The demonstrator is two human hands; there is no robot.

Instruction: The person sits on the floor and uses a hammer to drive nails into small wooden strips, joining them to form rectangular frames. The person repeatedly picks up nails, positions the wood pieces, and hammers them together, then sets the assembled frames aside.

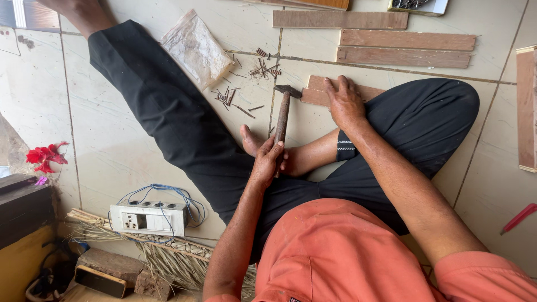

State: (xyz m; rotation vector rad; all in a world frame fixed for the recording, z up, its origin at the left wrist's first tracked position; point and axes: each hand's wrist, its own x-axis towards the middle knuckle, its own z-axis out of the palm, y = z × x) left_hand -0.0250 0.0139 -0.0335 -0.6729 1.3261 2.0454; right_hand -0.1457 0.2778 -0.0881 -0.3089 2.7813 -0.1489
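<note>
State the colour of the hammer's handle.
Reddish-brown wood; the hammer handle shows best in the head view.

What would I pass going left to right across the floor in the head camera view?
Red flower → white switch box → plastic bag → loose nails → hammer in the left hand → right hand on a wood piece → red tool.

Your left hand [268,159] holds the wooden-handled steel hammer [282,114], head at twelve o'clock. At two o'clock your right hand [344,100] presses small reddish wood pieces [316,92] on the floor; scattered nails [240,95] lie at eleven, three wooden strips [403,40] beyond.
</note>
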